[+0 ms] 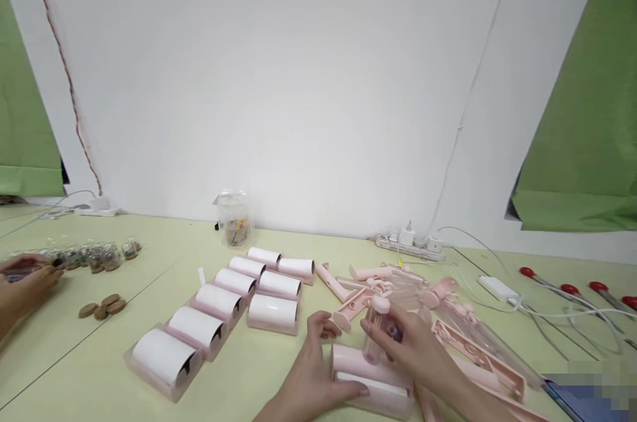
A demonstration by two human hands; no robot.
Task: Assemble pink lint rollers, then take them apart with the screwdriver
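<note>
My left hand [311,369] lies on the near left end of a pink lint-roller case [371,379] and steadies it on the table, fingers curled round it. My right hand [411,342] pinches a pink roller handle [374,329] that stands upright over that case. Several white paper rolls in pink cases [219,306] lie in rows to the left. A heap of loose pink handles and clear covers [393,289] is just beyond my hands.
Another person's hands [22,286] work at the far left beside small glass bottles [94,255] and brown corks [102,308]. A clear jar [233,217] stands by the wall. A power strip [411,244], white cables and red-handled tools [572,290] lie right.
</note>
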